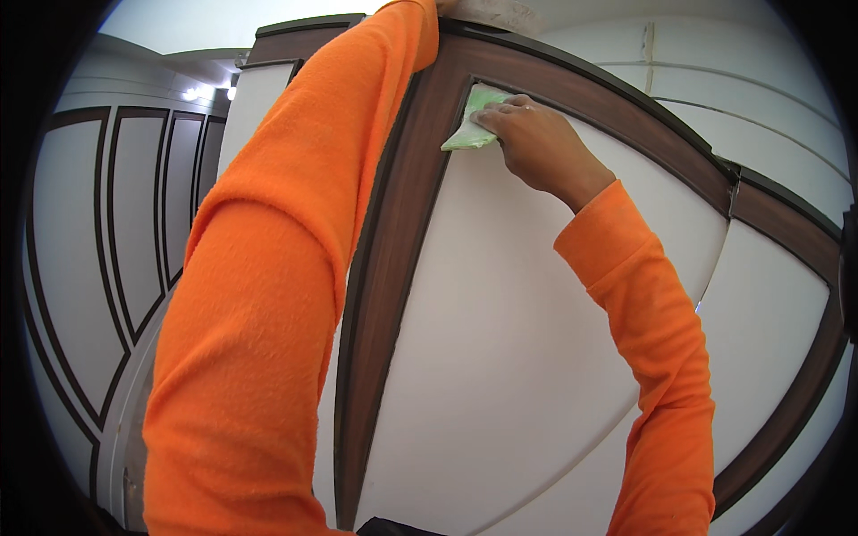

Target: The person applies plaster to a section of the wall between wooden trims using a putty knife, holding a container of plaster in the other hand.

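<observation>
My right hand (539, 146) has its fingers on a flat green and white pad (470, 135), pressing it into the upper left corner of a white panel (500, 313), against the inner edge of a brown wooden frame (374, 368). My left arm, in an orange sleeve, reaches up along the left of that frame to its top edge. Only a sliver of my left hand (445, 6) shows at the top of the picture; its fingers are hidden.
On the left runs a wall (71, 223) of white panels with dark borders, with lights (201, 92) near the ceiling. A pale object (496, 16) lies on the frame's top edge. Another white panel (773, 348) adjoins at right, and white wall sections (715, 62) rise above.
</observation>
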### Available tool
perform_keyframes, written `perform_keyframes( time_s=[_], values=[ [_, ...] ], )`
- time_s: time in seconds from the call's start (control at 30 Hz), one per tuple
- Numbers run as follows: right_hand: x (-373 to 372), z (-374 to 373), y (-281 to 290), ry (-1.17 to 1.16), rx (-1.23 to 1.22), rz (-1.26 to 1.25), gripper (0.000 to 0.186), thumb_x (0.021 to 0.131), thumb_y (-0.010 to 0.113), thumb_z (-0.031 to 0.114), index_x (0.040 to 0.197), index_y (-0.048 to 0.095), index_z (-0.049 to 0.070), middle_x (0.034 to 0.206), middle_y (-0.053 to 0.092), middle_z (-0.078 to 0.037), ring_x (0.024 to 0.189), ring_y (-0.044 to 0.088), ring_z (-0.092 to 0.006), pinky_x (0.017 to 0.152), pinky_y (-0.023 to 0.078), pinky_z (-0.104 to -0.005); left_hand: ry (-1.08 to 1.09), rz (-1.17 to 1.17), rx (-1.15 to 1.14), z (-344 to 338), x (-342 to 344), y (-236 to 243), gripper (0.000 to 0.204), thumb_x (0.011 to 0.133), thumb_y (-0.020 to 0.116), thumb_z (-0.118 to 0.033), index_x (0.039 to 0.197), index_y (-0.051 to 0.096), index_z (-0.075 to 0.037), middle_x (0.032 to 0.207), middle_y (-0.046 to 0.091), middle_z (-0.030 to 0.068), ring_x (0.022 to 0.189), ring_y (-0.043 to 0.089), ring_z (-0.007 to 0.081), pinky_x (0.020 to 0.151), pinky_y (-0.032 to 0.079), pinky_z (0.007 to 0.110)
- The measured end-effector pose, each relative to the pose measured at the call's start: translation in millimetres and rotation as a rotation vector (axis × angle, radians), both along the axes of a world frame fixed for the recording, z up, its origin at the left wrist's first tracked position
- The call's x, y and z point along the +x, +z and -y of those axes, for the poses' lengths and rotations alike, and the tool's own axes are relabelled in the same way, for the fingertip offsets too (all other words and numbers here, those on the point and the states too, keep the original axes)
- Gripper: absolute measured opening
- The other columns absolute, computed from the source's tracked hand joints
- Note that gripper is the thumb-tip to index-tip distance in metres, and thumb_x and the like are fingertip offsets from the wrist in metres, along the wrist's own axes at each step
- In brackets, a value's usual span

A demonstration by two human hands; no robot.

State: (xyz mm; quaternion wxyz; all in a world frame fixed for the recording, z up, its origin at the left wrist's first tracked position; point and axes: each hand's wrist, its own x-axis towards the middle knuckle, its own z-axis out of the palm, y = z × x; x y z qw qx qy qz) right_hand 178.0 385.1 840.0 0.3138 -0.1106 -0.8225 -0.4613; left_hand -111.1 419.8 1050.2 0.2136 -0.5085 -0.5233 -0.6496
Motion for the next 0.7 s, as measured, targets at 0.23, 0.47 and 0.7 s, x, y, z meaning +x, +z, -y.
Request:
perform_keyframes(
  time_s=[0.23,0.47,0.7],
  values=[
    [12.9,-1.5,-28.9,0.246,0.073,-0.138,0.040,0.089,0.061,-0.001,0.126,0.069,0.013,0.124,0.071,-0.009,0.114,0.065,-0.0320,0.094,0.055,-0.0430,-0.010,-0.006,-0.026,0.1,-7.5,1.2,0.076,0.105,0.027,-0.055,0.145,0.053,0.004,0.147,0.054,0.0293,0.142,0.046,0.0426,0.120,0.031,0.043],
    [4.7,-34.1,-45.2,0.270,0.227,-0.281,0.050,0.086,0.063,-0.004,0.133,0.064,0.013,0.131,0.067,-0.013,0.122,0.061,-0.0347,0.101,0.054,-0.0442,-0.075,-0.064,-0.063,-36.7,-18.1,20.5,0.076,0.104,0.028,-0.055,0.145,0.053,0.004,0.147,0.054,0.0291,0.143,0.046,0.0422,0.121,0.031,0.043],
    [-5.1,-29.7,-37.9,0.316,0.222,-0.313,0.058,0.081,0.059,-0.012,0.135,0.063,0.011,0.131,0.066,-0.013,0.122,0.060,-0.0348,0.103,0.053,-0.0440,-0.067,-0.119,-0.094,-20.8,-20.6,29.9,0.076,0.104,0.029,-0.056,0.146,0.053,0.004,0.147,0.054,0.0289,0.142,0.046,0.0416,0.121,0.031,0.042]
  ],
)
